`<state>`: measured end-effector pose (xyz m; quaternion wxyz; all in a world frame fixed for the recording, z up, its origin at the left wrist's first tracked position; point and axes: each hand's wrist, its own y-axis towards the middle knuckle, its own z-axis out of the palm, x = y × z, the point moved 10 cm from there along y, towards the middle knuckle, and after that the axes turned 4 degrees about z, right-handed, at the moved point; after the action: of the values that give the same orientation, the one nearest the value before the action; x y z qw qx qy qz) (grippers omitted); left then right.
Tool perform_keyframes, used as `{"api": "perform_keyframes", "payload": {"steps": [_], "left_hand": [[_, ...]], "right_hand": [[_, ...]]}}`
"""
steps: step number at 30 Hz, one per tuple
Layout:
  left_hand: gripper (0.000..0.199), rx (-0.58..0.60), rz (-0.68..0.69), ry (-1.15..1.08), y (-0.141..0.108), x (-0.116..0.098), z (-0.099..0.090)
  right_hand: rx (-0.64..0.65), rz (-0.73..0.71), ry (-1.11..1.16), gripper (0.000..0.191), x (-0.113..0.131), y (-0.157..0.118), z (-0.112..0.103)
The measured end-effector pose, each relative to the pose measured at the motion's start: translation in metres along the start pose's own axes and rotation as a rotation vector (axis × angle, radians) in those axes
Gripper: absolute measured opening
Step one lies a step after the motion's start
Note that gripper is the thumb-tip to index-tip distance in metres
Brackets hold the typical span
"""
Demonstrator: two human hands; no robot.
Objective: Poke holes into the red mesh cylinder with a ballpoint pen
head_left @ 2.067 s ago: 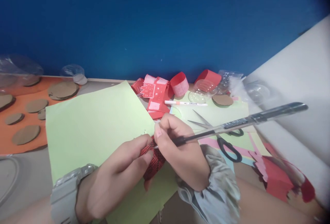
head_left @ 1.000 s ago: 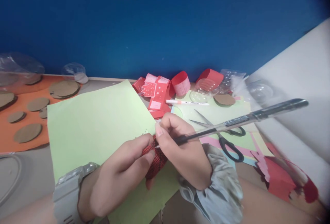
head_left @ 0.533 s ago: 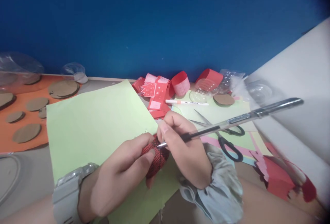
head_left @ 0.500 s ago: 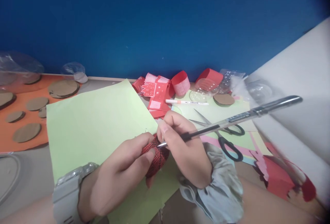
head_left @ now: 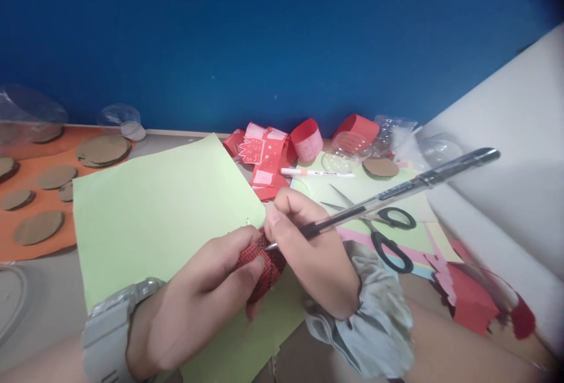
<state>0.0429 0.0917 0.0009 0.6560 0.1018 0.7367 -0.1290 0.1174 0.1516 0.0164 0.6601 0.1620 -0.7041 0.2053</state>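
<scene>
Between the thumb and fingers of my left hand [head_left: 207,289] is a small red paper piece [head_left: 269,274] covered in black crosshatched lines; part of it is hidden by the fingers. My right hand [head_left: 308,242] grips a black ballpoint pen [head_left: 374,204], its metal tip touching or just over the red piece. The pen's rear end slants up to the right. Beneath both hands lies light green paper [head_left: 167,195].
Open scissors [head_left: 374,224] lie on coloured sheets at right, near a white marker [head_left: 315,173]. Red paper shapes [head_left: 267,154] and clear plastic domes stand along the blue wall. Cardboard discs [head_left: 39,227] rest on orange paper [head_left: 26,248] at left. Red scraps [head_left: 473,306] lie lower right.
The pen's rear end has dipped slightly and shifted left, its tip staying at the red piece. The whole view has moved a little; both grips are the same.
</scene>
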Motion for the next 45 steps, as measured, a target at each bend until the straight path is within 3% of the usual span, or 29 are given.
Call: {"api": "perform_keyframes", "payload": {"steps": [17, 45], "left_hand": [[0.031, -0.016, -0.057, 0.047, -0.0018, 0.0025, 0.0001], [0.036, 0.023, -0.003, 0.032, -0.0008, 0.0009, 0.0017]], "right_hand": [[-0.017, -0.009, -0.01, 0.034, 0.0, -0.0007, 0.0002], [0.018, -0.004, -0.037, 0.034, 0.0036, 0.0002, 0.0009]]}}
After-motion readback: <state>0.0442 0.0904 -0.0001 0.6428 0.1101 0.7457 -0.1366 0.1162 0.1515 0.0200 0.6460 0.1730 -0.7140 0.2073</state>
